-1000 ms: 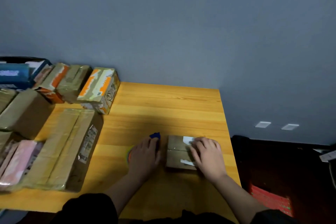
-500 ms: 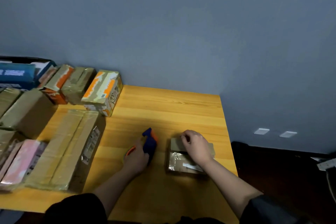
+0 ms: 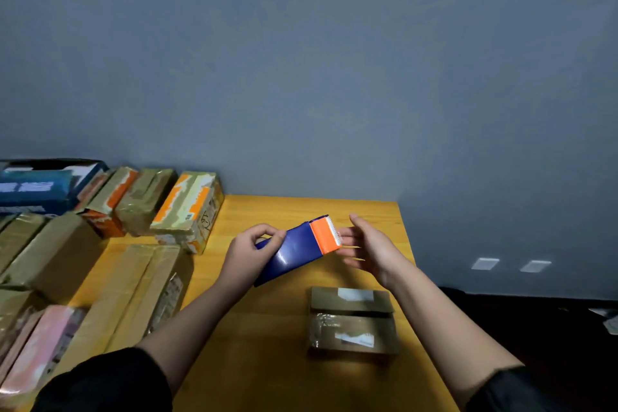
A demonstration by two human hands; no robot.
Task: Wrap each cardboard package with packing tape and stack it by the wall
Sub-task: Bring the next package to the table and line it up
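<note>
A: What takes up the most room?

B: The grey-blue wall (image 3: pixel 334 77), then the wooden bench (image 3: pixel 267 361) below it. A crowd of taped boxes (image 3: pixel 117 294) lies well to the left of the left hand's fingers, the farthest ones lined up against the wall.

A: And the package being worked on?

B: A small cardboard package (image 3: pixel 352 323) lies flat on the bench, nearer the person than both hands and apart from them, closer to the right wrist. It has white labels on top and shiny tape across its near half.

A: What are the hands doing?

B: The left hand (image 3: pixel 249 254) is raised above the bench, its fingers and thumb curled round the blue end of a tape dispenser (image 3: pixel 297 249). The dispenser slants up to the right, and its orange end with the toothed blade points at the right hand.

A: Is the right hand holding it too?

B: No. The right hand (image 3: pixel 368 247) is spread, palm turned toward the dispenser, fingers straight and loose. Its fingertips sit just beside the orange end; I cannot tell whether they touch it.
</note>
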